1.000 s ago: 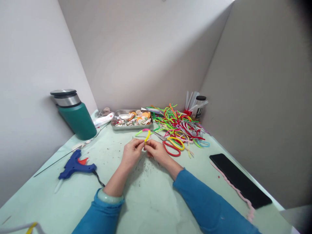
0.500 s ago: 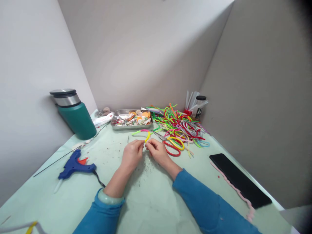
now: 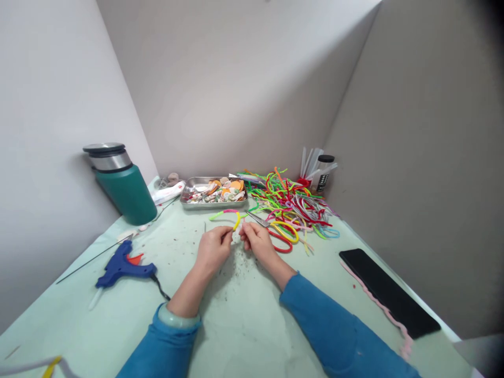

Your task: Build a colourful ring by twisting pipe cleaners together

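My left hand (image 3: 214, 248) is closed in a pinch on the near end of a pipe cleaner (image 3: 237, 220). This pipe cleaner curves up and to the left, yellow close to my fingers, then pink, then light green. My right hand (image 3: 256, 242) is a little way to the right, its fingers curled together and apart from the yellow end. Whether anything small sits in those fingers is hidden. Just beyond my right hand lie scissors (image 3: 286, 231) with one yellow and one red handle loop.
Behind my hands are a metal tray (image 3: 212, 205) of small pieces and a pile of pipe cleaners (image 3: 289, 197). A blue glue gun (image 3: 125, 266) and green bottle (image 3: 128, 194) are at left. A black phone (image 3: 388, 291) and pink strand (image 3: 380, 302) are at right.
My right hand has drawn slightly away from my left, and its fingers are more curled. The pipe cleaner in my left hand has shifted a little leftward.
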